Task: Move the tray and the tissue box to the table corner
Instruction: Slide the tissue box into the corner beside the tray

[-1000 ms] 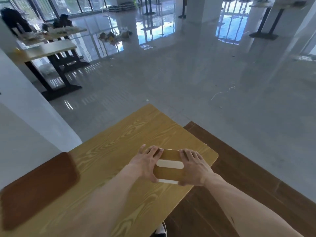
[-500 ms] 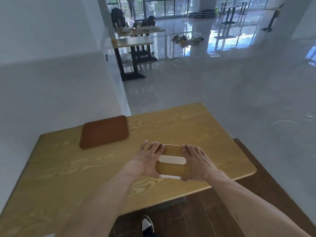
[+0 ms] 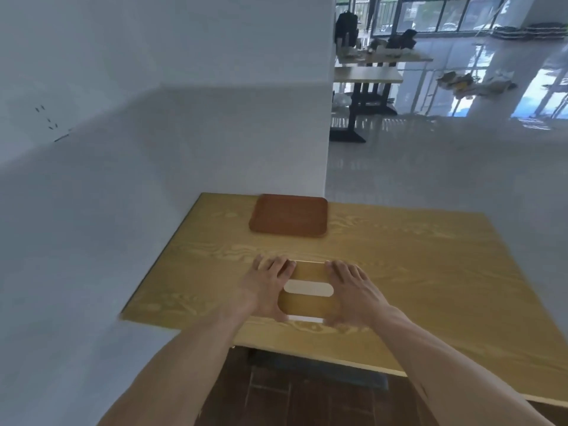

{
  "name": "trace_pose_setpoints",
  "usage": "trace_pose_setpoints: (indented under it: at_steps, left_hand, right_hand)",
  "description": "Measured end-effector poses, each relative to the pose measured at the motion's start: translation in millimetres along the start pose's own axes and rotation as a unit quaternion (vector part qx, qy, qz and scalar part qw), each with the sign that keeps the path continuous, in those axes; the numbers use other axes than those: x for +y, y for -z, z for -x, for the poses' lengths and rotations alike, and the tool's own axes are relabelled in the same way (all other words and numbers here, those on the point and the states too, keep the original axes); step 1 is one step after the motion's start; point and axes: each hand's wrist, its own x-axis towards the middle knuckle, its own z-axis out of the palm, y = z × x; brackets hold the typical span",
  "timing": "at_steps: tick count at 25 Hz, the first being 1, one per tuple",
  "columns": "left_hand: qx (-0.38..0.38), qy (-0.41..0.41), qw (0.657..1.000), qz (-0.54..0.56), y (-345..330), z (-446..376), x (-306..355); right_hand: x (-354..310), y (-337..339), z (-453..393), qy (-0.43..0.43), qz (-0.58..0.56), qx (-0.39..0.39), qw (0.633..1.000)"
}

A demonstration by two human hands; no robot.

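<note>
— Head view first: where is the tissue box [image 3: 308,289]?
— On the yellow wooden table [image 3: 430,272], toward its near edge, held from both ends. Its top is wood-coloured with a white oval slot in the middle.
— And the hands?
— The left hand [image 3: 266,289] is wrapped round the box's left end, fingers [image 3: 278,265] laid over the far top edge, thumb at the near side. The right hand [image 3: 353,292] mirrors it on the right end. Both are closed against the box, not clenched; whether the box is lifted or resting on the table I cannot tell.
— The tray [image 3: 289,218]?
— Brown, flat on the table at its far edge, close to the white wall [image 3: 153,149], well apart from the box and from both hands.
— Anything else?
— More tables [image 3: 367,75] stand far off on a glossy floor [image 3: 445,167].
</note>
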Motion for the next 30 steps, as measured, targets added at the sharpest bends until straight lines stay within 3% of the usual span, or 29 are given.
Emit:
trace_pose_setpoints:
  at_steps: [6,18,30]
  left_hand:
    - [-0.025,0.055,0.998,0.024,-29,58,-83]
    - [-0.025,0.074,0.995,0.064,-86,119,-219]
    - [-0.036,0.097,0.989,0.105,-113,85,-280]
  right_hand:
    - [-88,-7,-58,0.049,-0.005,-0.018,0.999]
    - [-222,-28,-145,0.077,0.002,-0.035,0.996]
    - [-235,-48,-230,0.083,-0.012,-0.07,0.994]
